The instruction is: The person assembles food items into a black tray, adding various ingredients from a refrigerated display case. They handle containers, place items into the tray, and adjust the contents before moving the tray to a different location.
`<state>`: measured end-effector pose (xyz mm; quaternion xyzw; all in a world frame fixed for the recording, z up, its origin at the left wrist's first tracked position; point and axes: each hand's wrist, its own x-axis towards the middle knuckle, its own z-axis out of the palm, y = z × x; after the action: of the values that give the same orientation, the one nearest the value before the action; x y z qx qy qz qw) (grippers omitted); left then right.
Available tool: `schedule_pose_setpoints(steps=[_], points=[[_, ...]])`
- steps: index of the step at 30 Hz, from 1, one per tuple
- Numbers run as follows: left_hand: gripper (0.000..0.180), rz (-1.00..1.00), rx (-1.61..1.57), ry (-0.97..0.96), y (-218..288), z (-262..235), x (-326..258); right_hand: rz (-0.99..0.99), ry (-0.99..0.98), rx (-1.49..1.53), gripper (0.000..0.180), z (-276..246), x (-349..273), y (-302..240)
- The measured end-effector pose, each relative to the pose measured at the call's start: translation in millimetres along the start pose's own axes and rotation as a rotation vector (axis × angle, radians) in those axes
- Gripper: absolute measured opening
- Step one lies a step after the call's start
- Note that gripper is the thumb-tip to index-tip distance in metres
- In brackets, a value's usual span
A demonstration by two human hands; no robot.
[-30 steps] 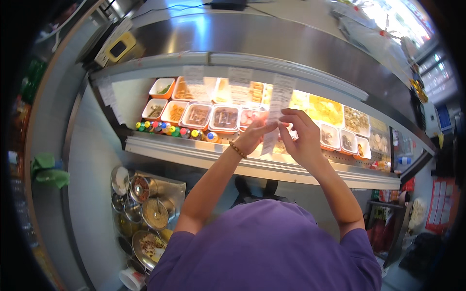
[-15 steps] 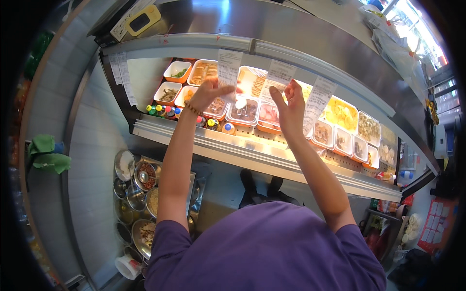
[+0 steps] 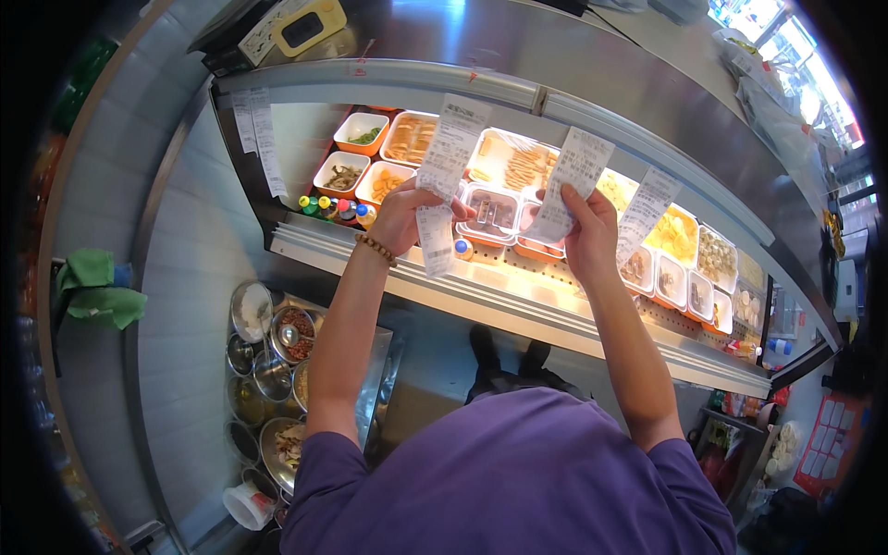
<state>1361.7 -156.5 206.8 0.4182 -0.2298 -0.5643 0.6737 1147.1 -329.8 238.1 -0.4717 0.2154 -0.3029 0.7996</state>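
Three long printed paper receipts hang in front of a lit display case [image 3: 518, 301]. My left hand [image 3: 401, 222], with a beaded bracelet at its wrist, is closed across the left receipt [image 3: 455, 143]; the paper's lower end shows beneath my fingers. Between thumb and fingers, my right hand [image 3: 592, 233] pinches the middle receipt [image 3: 583, 159], whose lower part curls to the left. The right receipt [image 3: 650, 205] hangs just beyond my right hand. Behind the papers stand trays of food, including a tray of skewers [image 3: 525, 165] and a lidded tray [image 3: 490, 211].
Small bottles [image 3: 347, 211] line the case's front left. A yellow device [image 3: 308, 28] sits on its steel top. More receipts [image 3: 266, 139] hang at the left end. Metal bowls [image 3: 282, 449] stand low at left, and a green cloth [image 3: 100, 289] hangs on the far left.
Both hands have closed on the receipts, the left on the left one and the right on the middle one. The middle receipt's lower part now curls leftward. The whole view has shifted slightly.
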Motion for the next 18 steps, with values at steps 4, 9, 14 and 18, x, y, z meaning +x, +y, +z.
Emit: schedule_pose_setpoints(steps=[4,9,14,18], points=[[0.035,0.104,-0.254,-0.116,4.1,-6.2,-6.6,0.152,-0.145,-0.155,0.024,7.2,-19.1,11.1],[0.025,0.145,0.078,0.355,2.0,-0.3,-1.0,-0.128,-0.389,-0.579,0.017,30.6,-22.6,17.5],[0.030,0.252,-0.035,0.243,-20.7,-5.9,-18.6,-0.663,-0.847,-1.116,0.009,82.6,-4.4,-33.7],[0.028,0.254,-0.028,0.156,-5.1,9.1,-18.1,-0.689,-0.692,-1.348,0.007,100.7,47.2,-29.6]])
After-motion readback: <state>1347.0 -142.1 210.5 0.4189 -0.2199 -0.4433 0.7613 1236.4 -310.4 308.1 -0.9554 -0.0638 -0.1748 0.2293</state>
